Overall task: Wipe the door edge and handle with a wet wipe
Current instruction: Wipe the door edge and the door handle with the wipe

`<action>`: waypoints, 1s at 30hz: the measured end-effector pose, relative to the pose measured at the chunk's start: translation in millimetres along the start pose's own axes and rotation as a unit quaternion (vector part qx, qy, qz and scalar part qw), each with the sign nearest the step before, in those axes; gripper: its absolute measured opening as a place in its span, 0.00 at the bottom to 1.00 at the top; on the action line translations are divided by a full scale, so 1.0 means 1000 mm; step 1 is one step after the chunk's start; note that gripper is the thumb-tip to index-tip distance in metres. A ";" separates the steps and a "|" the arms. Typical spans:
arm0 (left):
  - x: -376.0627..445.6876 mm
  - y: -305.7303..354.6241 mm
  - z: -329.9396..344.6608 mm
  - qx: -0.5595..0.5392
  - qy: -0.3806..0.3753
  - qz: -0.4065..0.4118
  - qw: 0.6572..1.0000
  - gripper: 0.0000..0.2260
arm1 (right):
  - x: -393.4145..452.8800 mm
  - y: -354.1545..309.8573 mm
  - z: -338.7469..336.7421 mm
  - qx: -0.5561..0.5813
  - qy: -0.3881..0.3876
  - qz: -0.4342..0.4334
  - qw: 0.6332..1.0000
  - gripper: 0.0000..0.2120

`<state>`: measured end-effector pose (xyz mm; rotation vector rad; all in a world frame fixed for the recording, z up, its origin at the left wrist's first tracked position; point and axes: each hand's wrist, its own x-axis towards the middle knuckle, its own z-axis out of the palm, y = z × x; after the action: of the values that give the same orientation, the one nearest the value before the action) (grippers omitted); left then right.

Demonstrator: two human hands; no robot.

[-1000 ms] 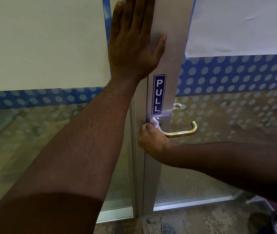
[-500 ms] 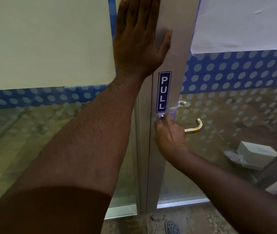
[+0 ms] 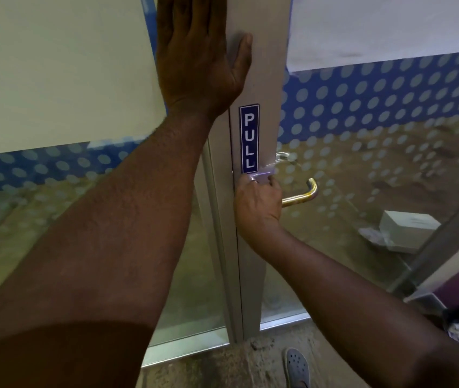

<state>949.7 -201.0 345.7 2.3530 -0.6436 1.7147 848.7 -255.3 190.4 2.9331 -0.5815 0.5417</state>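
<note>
Door handle (image 3: 301, 196) — right hand (image 3: 256, 203) grips it; left hand (image 3: 197, 60) flat on frame (image 3: 267, 65).

Both forearms are bare, with no sleeve seen down to the picture's lower edge. No watch or band is worn on either wrist. A ring (image 3: 253, 179) may be worn on the right hand (image 3: 257, 208), though this is blurred. A grey perforated clog (image 3: 296, 366) is worn on one foot

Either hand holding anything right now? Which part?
Right hand is closed around the inner end of the door handle, beside the door frame; the wipe cannot be made out in that grip. Left hand holds nothing, lying flat on the frame.
</note>
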 end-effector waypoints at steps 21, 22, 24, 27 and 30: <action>0.002 0.003 -0.010 0.019 -0.013 0.008 1.000 0.35 | -0.034 0.072 0.006 -0.013 0.171 -0.207 0.963 0.20; 0.002 0.002 -0.008 0.021 -0.013 0.008 1.000 0.36 | -0.034 0.071 0.006 -0.017 0.164 -0.212 0.963 0.21; 0.002 0.002 -0.008 0.022 -0.018 0.004 1.000 0.36 | -0.032 0.066 0.008 -0.021 0.154 -0.218 0.964 0.23; 0.002 0.001 -0.009 0.028 -0.013 -0.002 1.000 0.37 | -0.033 0.082 0.014 0.001 0.191 -0.237 0.952 0.17; 0.002 0.003 -0.010 0.017 -0.013 0.001 1.000 0.37 | -0.033 0.118 0.024 -0.018 0.236 -0.241 0.941 0.10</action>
<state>940.2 -199.9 350.8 2.4022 -0.6255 1.7129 782.7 -356.6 159.7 2.6098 0.1760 1.0871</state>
